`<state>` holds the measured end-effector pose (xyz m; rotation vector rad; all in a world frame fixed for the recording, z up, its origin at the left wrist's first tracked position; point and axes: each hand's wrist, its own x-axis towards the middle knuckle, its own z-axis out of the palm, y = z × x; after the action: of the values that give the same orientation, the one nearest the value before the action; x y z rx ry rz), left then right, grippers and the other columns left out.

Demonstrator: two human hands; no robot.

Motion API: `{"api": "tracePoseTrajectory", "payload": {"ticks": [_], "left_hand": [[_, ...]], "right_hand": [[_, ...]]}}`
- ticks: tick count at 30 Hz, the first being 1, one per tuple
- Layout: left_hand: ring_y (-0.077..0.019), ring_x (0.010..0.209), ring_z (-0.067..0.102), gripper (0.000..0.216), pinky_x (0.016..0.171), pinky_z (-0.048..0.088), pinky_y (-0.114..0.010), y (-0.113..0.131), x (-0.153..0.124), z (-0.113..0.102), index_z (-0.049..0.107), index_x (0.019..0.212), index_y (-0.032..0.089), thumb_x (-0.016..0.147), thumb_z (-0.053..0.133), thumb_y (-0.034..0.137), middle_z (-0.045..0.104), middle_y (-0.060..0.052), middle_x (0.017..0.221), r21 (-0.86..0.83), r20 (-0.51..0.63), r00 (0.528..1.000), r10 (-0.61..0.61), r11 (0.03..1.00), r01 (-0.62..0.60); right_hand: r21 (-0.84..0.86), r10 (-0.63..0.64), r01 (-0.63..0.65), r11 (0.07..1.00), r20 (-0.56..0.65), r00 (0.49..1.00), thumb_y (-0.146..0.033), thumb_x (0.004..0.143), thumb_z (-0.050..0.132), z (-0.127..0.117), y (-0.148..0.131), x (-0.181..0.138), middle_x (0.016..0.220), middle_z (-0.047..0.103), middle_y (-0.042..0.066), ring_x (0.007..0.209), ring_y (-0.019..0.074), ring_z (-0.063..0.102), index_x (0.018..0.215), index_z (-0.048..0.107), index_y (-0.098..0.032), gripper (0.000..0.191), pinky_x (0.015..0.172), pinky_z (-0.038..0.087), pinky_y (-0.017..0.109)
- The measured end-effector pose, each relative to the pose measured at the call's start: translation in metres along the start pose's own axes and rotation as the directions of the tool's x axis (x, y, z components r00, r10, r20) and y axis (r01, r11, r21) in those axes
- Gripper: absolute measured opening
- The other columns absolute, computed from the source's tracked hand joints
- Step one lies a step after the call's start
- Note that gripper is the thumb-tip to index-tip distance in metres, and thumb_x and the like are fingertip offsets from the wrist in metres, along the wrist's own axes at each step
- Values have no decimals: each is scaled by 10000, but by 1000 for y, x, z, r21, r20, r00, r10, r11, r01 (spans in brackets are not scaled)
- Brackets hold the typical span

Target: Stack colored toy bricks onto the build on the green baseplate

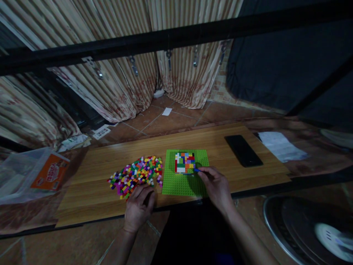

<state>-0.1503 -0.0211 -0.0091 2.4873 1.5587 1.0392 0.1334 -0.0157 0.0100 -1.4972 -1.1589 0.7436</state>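
A block of mixed-colour toy bricks point(184, 163) stands on a green studded baseplate point(176, 187). At its right side, my right hand point(216, 184) pinches a small blue brick point(196, 170) between thumb and fingertips, touching or very close to the block. My left hand point(140, 204) rests at the near edge of a heap of loose bricks point(140, 171) left of the baseplate. Its fingers are loosely bent, the thumb apart from them, and no brick shows in it.
The wooden board point(96, 191) carries a black phone point(243, 150) on the right. White paper point(281, 146) lies beyond it. A clear plastic bin point(22, 176) with an orange label is at the left. A dark metal bar point(154, 42) with hanging clips crosses ahead, before striped curtains point(182, 81).
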Motion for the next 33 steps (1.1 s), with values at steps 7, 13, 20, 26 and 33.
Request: {"api": "tracePoseTrajectory", "payload": {"ticks": [7,13,20,26,33], "left_hand": [[-179,898,653,100,818,553,-313,-1,-1,0,648,942,210,866,584,221,677,-55,958,7,15,1000,4,1000,-4],[-177,882,652,101,809,557,-322,1,0,-1,639,948,208,873,573,221,677,-58,954,-3,10,1000,5,1000,-5],[-190,899,652,111,817,558,-337,0,-1,0,646,952,212,864,578,223,684,-64,968,0,16,1000,-1,1000,1],[-183,893,649,103,817,553,-329,1,-1,-1,635,951,213,870,571,215,676,-59,965,-10,24,1000,-10,1000,10],[-182,904,645,103,828,550,-327,1,-1,-1,630,957,212,867,580,214,668,-59,983,-10,37,999,-19,1000,19]], "right_hand": [[-120,-84,78,990,-43,996,-354,856,588,17,-7,-4,916,700,69,847,203,657,916,721,-211,204,782,512,348],[-231,-206,186,955,-67,976,-305,883,563,31,-8,-7,923,708,70,847,202,659,934,719,-221,184,781,521,351],[-289,-275,247,925,-60,959,-301,880,584,29,-2,-1,949,676,65,904,208,622,912,745,-257,169,826,513,372],[-174,-207,183,968,-131,969,-318,836,632,35,9,4,976,616,62,921,198,596,886,761,-261,150,836,502,372],[58,-17,28,998,-183,983,-345,741,692,43,10,9,950,607,53,941,205,591,782,753,-242,126,837,491,383]]}}
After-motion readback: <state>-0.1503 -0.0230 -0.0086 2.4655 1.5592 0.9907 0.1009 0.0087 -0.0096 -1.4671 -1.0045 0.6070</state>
